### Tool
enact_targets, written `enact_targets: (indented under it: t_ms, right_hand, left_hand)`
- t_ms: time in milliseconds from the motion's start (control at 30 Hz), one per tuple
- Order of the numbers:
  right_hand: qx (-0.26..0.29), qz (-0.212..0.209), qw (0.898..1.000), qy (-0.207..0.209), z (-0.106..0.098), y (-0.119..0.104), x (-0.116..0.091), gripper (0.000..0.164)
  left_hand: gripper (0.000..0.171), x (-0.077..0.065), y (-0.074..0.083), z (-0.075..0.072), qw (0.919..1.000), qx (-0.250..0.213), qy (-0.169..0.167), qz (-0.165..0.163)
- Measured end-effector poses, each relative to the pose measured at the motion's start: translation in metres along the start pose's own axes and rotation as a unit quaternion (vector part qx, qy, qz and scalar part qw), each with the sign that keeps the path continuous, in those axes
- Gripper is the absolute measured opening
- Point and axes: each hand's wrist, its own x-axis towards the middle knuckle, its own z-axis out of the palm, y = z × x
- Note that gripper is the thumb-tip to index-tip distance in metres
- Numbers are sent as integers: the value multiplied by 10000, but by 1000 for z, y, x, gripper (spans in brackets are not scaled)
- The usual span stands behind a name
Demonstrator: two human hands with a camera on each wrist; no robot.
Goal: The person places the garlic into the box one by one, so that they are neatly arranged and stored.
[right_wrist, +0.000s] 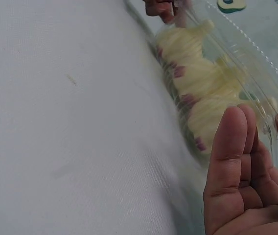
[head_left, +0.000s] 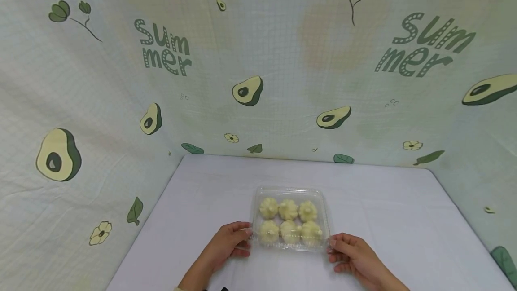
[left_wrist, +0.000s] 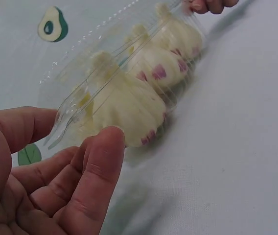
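Observation:
A clear plastic clamshell box (head_left: 291,248) stands on the white tabletop, its lid down. Through the plastic I see several pale garlic bulbs (head_left: 288,210) in two rows; the wrist views show purple patches on their lower sides. My left hand (head_left: 227,242) holds the box at its near left corner, thumb at the lid's edge and fingers by the side. At the near right corner my right hand (head_left: 357,255) holds it in the same way. Whether the box's underside touches the cloth all over is hard to tell.
A white cloth (head_left: 202,201) covers the table. Behind it and at both sides hangs a pale curtain (head_left: 282,48) printed with avocados, leaves and the word "summer".

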Motion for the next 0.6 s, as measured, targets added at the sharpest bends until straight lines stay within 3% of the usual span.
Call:
enact_targets:
  t_ms: [300, 600]
  right_hand:
    - [491, -147, 9984, -258, 2, -1, -3, 16]
    - [462, -9, 9986, -258, 8, -3, -4, 14]
  left_hand:
    - [33, -11, 0, 7, 9993, -116, -198, -286]
    - [22, -12, 4, 9, 9987, -302, -94, -410]
